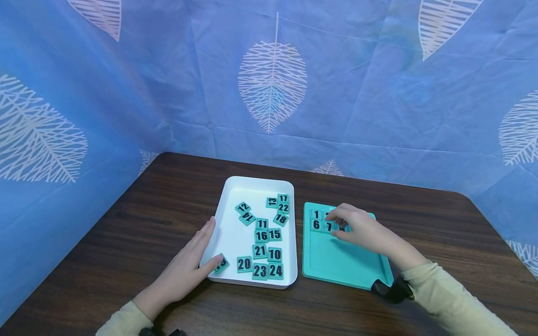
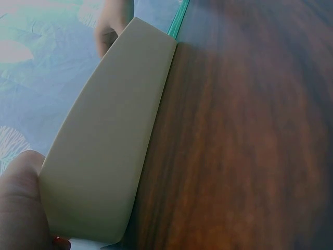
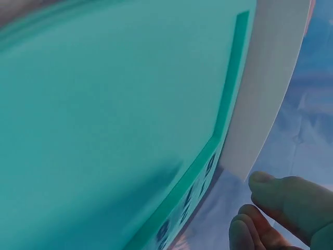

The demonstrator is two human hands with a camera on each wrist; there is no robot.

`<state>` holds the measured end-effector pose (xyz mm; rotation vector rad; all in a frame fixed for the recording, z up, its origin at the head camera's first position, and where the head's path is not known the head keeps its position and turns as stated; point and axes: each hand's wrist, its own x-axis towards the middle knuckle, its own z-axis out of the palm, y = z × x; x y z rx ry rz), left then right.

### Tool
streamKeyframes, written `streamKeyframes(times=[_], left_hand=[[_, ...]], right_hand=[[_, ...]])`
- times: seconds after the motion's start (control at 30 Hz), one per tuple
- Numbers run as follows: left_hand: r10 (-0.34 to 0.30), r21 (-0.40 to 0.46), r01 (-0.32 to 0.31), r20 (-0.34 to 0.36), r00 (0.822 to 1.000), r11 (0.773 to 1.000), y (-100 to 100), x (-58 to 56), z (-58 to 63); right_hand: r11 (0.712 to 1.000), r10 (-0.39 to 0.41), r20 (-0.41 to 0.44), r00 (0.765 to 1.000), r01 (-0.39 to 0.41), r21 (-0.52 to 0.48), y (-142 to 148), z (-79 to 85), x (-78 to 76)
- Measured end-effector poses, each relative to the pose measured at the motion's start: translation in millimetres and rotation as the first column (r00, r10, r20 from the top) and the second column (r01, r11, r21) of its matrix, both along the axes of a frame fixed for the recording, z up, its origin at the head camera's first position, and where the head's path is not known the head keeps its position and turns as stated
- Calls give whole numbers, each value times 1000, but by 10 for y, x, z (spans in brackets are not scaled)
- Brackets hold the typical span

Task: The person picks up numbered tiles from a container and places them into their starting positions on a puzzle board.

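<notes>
My left hand rests at the left side of a white tray, fingers straight along the rim. Its thumb reaches over the near wall and overlaps a number tile whose digits are partly covered. Several other teal tiles with black numbers, such as tile 20, lie in the tray. My right hand is over a teal board, thumb and bent fingers apart, with nothing seen between them. Tiles including 1, 6 and 7 sit in its upper rows; the hand partly hides others.
Tray and board stand side by side on a dark wooden table, a narrow strip between them. A blue cloth with white leaf shapes hangs behind the table. Black bands sit at the wrists.
</notes>
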<state>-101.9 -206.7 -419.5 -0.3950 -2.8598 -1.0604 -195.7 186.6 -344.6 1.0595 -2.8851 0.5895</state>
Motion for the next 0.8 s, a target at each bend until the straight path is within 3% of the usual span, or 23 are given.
streamKeyframes(times=[0.4,0.8], left_hand=[[-5,0,5,-14,1000,1000,-1,0,7],[-7,2,7,-20,1000,1000,6,3,5]], right_hand=[[993,66,48,997,-61,-104,-457,-3,123],[979,182,78,980,-173,-111,-886,-51,198]])
